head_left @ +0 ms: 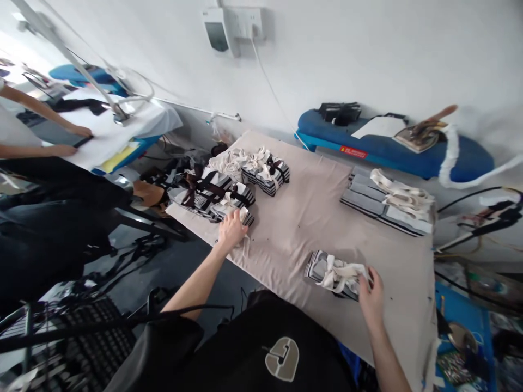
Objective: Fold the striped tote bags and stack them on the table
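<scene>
My left hand (232, 231) is at the left edge of the cloth-covered table, fingers closed over the near end of a striped cloth bundle (224, 206). A cream tie dangles below that hand. To the right, a separate folded bundle of grey and black-striped cloth (316, 265) lies near the front edge, tied with a cream fabric band (339, 274) in a loose bow. My right hand (371, 288) grips this bundle's right end, thumb and fingers around it. The fingertips of both hands are partly hidden.
More tied striped bundles (267, 177) sit at the table's back left. A flat grey stack (363, 198) with cream straps lies at the back right. Behind it, an iron (419, 136) rests on a blue ironing board (469, 155). Another person's hands (79, 130) work at the left table.
</scene>
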`<state>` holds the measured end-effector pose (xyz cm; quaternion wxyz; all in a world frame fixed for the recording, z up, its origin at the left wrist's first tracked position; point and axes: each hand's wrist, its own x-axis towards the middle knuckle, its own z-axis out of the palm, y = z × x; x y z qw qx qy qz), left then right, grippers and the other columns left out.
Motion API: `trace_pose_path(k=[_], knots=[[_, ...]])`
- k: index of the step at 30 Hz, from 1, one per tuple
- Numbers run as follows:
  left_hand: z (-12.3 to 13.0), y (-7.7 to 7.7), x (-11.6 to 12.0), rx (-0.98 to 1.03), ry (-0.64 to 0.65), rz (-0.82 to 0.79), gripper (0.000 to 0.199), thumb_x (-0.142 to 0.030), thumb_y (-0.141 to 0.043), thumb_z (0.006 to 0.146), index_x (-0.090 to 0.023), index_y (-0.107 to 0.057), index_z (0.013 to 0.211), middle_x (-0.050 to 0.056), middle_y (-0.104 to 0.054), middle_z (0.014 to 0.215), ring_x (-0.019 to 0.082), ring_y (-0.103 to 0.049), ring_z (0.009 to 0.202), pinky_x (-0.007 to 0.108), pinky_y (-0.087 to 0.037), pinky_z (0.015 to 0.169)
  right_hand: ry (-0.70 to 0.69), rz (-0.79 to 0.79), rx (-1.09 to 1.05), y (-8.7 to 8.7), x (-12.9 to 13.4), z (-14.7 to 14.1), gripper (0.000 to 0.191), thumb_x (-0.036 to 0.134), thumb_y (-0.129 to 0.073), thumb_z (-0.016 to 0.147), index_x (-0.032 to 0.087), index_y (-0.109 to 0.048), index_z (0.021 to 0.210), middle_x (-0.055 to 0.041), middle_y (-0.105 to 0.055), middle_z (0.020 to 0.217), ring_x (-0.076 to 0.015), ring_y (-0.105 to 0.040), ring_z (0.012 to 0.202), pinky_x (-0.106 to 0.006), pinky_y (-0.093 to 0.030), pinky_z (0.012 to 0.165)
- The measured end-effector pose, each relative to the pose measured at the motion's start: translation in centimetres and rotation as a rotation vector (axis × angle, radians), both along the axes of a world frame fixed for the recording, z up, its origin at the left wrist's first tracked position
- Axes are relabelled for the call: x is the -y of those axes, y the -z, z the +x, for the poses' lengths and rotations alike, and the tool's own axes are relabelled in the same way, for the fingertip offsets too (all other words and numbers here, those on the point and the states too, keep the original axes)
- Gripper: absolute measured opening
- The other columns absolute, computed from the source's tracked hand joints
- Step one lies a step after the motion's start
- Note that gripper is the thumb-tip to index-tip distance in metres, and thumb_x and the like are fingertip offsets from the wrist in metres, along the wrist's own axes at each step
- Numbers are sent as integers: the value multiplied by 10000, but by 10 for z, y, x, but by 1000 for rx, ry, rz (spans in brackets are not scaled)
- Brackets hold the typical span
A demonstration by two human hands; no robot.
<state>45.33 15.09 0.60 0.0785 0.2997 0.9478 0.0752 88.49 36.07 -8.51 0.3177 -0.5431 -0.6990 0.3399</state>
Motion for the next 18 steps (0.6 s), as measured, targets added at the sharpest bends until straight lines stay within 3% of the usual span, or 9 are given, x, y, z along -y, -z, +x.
trace_pose_path(k=[5, 8, 11, 14, 18], knots=[[-26, 38, 16, 188, -58, -165, 640, -334, -649, 879, -149, -389, 1434, 220, -632, 1327, 347, -648, 1218, 394, -508, 936, 87, 269, 2, -49, 2, -21, 579, 495, -505, 897, 132, -606, 1337, -223, -616, 1335, -356, -598, 1237, -543, -479, 1066], [-33, 44, 19, 182, -55, -149, 516, -331, -630, 886, -158, -450, 1338, 204, -679, 1272, 344, -684, 1167, 393, -517, 902, 25, 334, 48, -68, -5, -33, 532, 483, -497, 891, 135, -649, 1263, -216, -647, 1266, -354, -603, 1209, -547, -469, 1065], [-42, 37, 25, 183, -9, -153, 434, -323, -632, 871, -163, -492, 1249, 183, -726, 1181, 355, -712, 1101, 399, -526, 864, 49, 229, 92, -67, -15, -28, 526, 506, -495, 840, 143, -683, 1171, -199, -678, 1195, -355, -630, 1131, -545, -483, 1025], [-42, 19, 26, 178, 70, -162, 430, -327, -634, 857, -174, -494, 1234, 169, -750, 1125, 355, -730, 1052, 397, -527, 838, 170, 101, 110, -57, -16, -9, 557, 518, -503, 789, 145, -692, 1158, -193, -691, 1178, -352, -656, 1056, -512, -520, 939], [-18, -8, 3, 193, 244, -107, 388, -324, -628, 854, -201, -508, 1203, 155, -747, 1133, 338, -732, 1058, 392, -527, 848, 264, 35, 135, -43, -3, 15, 589, 536, -515, 746, 143, -707, 1141, -203, -698, 1182, -386, -654, 1088, -536, -516, 950]])
